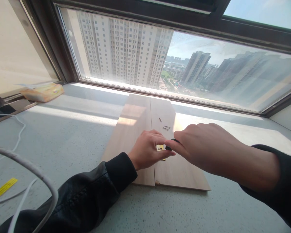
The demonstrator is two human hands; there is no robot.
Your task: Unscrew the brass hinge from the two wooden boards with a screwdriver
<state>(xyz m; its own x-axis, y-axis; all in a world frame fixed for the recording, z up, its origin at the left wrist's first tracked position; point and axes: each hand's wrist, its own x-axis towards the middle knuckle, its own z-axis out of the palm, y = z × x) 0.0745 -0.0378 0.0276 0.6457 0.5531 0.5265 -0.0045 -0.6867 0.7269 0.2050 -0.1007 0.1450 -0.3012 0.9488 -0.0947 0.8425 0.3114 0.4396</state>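
Observation:
Two pale wooden boards (140, 116) lie edge to edge on the counter, with a thin seam between them. Over the seam sits a brass-coloured hinge (160, 147) with dark holes or screw heads, mostly covered by my hands. My right hand (196, 145) is closed around a black-handled screwdriver (168, 148), whose shaft and tip are hidden. Thumb and fingers of my left hand (151, 149) curl around the handle's lower end, just above the hinge. Beyond my hands, several loose screws (167, 127) rest on the right board.
A speckled white counter (92, 136) runs up to a large window. At the back left is a soft tissue pack (42, 92). A pale cable (36, 170) loops in the left foreground, near a yellow strip (3, 189).

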